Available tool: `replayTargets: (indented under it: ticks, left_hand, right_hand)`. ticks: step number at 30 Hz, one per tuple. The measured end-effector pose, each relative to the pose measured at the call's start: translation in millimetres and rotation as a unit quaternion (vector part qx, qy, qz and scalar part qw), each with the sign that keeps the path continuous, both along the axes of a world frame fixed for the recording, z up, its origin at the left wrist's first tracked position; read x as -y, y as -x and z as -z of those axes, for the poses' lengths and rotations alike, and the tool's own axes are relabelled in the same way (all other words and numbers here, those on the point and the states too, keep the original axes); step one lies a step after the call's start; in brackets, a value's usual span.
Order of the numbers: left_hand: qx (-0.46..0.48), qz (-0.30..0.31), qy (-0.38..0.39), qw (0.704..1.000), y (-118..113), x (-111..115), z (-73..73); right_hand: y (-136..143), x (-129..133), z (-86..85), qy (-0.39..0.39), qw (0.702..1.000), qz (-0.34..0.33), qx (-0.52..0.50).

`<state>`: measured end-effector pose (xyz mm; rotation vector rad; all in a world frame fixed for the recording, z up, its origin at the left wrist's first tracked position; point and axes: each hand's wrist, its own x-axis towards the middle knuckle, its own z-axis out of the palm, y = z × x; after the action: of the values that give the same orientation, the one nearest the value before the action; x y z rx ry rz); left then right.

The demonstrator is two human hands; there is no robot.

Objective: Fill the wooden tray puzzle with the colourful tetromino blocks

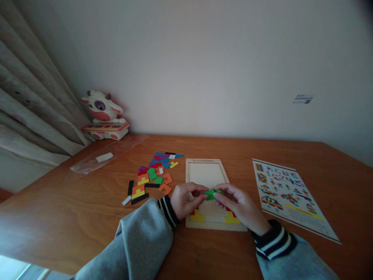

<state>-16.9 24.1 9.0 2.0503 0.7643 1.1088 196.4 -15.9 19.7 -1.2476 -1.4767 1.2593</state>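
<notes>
My left hand and right hand pinch a green block over the tray — paper to its right.

No wording can be read. Small lettering along the top edge of the board is too blurred, as is the print near the lower edge of the sheet. A label on the wall, dark-squared at its lower right corner, is equally illegible.
</notes>
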Motion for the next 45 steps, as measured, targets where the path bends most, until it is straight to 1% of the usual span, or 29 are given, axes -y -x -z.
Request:
replayTargets:
  ticks: [3,5,8,11,14,17,20,23,28,36,42,45]
  left_hand:
    - [-0.023,-0.024,-0.016,0.999,0.5,-1.0,-1.4]
    - [-0.055,-0.031,-0.019,0.998,1.0,-1.6,-1.2]
    - [-0.109,-0.011,-0.041,0.993,1.0,-1.8,1.3]
    - [-0.129,0.011,-0.085,0.988,0.8,-1.7,4.4]
    - [-0.136,0.029,-0.118,0.983,2.0,-3.1,6.1]
    - [-0.143,0.052,-0.146,0.977,4.4,-5.0,6.1]
    - [-0.159,0.07,-0.159,0.972,5.9,-6.0,6.2]
    - [-0.162,0.076,-0.172,0.969,5.8,-6.5,8.9]
    - [-0.18,0.071,-0.194,0.962,4.7,-7.5,14.1]
    - [-0.201,0.032,-0.21,0.956,4.7,-3.9,9.4]
    - [-0.219,0.044,-0.232,0.947,7.5,-5.7,11.8]
    - [-0.22,0.061,-0.235,0.945,9.0,-6.9,12.6]
  right_hand:
    - [-5.6,-0.5,1.5,-0.015,0.999,0.027,0.041]
    - [-10.5,-1.6,4.3,-0.047,0.994,0.042,0.094]
    - [-16.7,-3.4,8.8,-0.1,0.975,0.05,0.19]
    - [-20.1,-4.2,10.6,-0.119,0.964,0.038,0.236]
    - [-21.2,-3.3,8.7,-0.111,0.964,0.024,0.241]
    - [-21.8,-2.0,6.0,-0.098,0.965,-0.011,0.243]
    - [-22.7,-2.1,6.1,-0.105,0.959,-0.042,0.259]
    - [-23.6,-3.8,9.2,-0.119,0.951,-0.056,0.28]
    - [-23.6,-5.9,11.7,-0.139,0.947,-0.061,0.283]
    - [-22.1,-5.6,9.2,-0.136,0.949,-0.067,0.278]
    - [-22.6,-6.3,10.0,-0.143,0.946,-0.065,0.284]
    - [-23.3,-7.0,11.5,-0.161,0.939,-0.079,0.294]
